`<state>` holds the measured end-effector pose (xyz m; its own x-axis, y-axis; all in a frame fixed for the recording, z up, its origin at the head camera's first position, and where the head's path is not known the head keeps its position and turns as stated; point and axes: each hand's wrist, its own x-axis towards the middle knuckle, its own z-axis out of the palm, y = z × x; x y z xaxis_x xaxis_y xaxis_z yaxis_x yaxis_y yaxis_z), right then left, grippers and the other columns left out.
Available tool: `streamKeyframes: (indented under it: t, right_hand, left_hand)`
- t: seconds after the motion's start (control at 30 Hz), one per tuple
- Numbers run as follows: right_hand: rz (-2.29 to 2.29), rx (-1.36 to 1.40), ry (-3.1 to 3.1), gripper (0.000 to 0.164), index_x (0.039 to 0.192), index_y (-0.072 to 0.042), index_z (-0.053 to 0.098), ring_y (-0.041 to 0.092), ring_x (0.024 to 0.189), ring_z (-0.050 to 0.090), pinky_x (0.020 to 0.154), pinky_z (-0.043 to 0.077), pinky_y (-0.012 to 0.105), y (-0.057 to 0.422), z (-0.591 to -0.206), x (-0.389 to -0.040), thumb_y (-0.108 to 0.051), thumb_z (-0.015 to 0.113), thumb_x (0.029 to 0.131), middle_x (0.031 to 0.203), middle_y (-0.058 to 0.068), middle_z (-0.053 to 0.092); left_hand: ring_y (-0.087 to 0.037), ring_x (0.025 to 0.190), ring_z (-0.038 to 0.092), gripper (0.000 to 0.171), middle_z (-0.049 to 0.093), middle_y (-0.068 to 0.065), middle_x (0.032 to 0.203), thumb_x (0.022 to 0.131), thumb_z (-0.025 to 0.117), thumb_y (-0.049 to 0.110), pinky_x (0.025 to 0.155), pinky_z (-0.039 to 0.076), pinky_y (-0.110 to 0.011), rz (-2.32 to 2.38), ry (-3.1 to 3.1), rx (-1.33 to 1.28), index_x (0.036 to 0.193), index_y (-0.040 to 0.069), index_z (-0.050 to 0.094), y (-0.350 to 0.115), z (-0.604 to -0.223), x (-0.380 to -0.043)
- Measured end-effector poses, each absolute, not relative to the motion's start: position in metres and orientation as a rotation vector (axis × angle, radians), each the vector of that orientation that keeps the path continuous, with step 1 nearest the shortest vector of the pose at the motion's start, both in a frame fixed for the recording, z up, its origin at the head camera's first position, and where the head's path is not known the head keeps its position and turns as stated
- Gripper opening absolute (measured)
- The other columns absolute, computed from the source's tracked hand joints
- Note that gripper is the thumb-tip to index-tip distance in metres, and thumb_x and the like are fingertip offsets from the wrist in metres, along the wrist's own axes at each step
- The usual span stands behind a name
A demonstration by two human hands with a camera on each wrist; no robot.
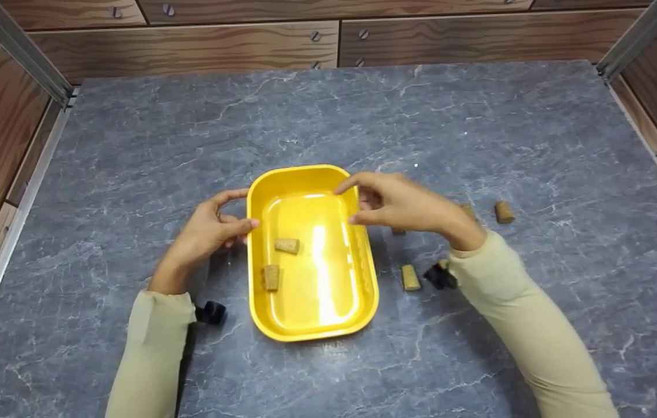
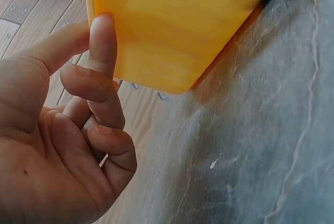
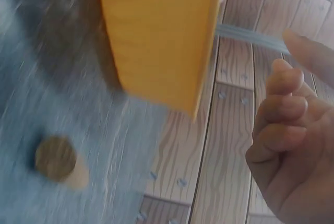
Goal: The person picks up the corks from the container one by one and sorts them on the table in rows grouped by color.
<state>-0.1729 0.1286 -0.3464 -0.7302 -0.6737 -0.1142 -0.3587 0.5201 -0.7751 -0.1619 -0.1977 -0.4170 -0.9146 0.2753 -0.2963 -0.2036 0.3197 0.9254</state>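
Observation:
A yellow plastic tray (image 1: 317, 335) stands on the grey marbled table, with two cork stoppers (image 1: 287, 246) lying inside its left part. My left hand (image 1: 212, 223) pinches the tray's left rim, thumb over the edge and a fingertip against the outer wall (image 2: 172, 31). Over the right rim hovers my right hand (image 1: 401, 200), its fingers loosely bent and nothing held. In the right wrist view that hand (image 3: 297, 130) appears apart from the tray wall (image 3: 156, 36). Right of the tray lies an upright-pointing cork (image 1: 410, 278); another cork (image 1: 504, 212) lies farther right.
More corks are partly hidden under my right hand and wrist, one (image 1: 468, 210) behind the forearm. Black wrist straps (image 1: 210, 313) show at both sleeves. Wood-patterned panels (image 1: 189, 49) and metal posts (image 1: 26, 52) border the table.

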Motion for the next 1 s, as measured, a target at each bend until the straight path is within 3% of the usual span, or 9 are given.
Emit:
streamKeyframes:
  t: [0.2, 0.53, 1.0]
  right_hand:
    - [-0.997, -0.909, 2.310, 0.043, 0.129, -0.008, 0.057, 0.014, 0.070, 0.046, 0.065, 0.041, 0.024, 0.098, -0.350, -0.178, -0.015, 0.069, 0.089, 0.079, 0.000, 0.052]
    - [-0.830, -0.984, 2.254, 0.044, 0.130, -0.011, 0.056, 0.014, 0.066, 0.043, 0.060, 0.037, 0.023, 0.064, -0.361, -0.188, -0.014, 0.069, 0.089, 0.084, 0.002, 0.055]
    - [-0.605, -1.047, 2.256, 0.044, 0.129, -0.016, 0.060, 0.013, 0.070, 0.046, 0.065, 0.037, 0.022, 0.043, -0.384, -0.198, -0.010, 0.068, 0.086, 0.083, 0.005, 0.057]
  left_hand:
    - [-0.008, 0.048, 0.044, 0.066, 0.062, 0.000, 0.062, 0.087, 0.072, 0.020, 0.050, 0.041, -0.023, 1.623, 2.191, 0.069, 0.143, 0.009, 0.040, -0.197, -0.417, -0.162]
    - [-0.009, 0.048, 0.043, 0.064, 0.061, 0.001, 0.060, 0.087, 0.071, 0.019, 0.051, 0.040, -0.023, 1.639, 2.171, 0.078, 0.143, 0.009, 0.040, -0.198, -0.418, -0.163]
    - [-0.008, 0.047, 0.043, 0.065, 0.062, 0.004, 0.060, 0.087, 0.071, 0.019, 0.049, 0.040, -0.023, 1.628, 2.177, 0.066, 0.143, 0.008, 0.039, -0.198, -0.417, -0.163]
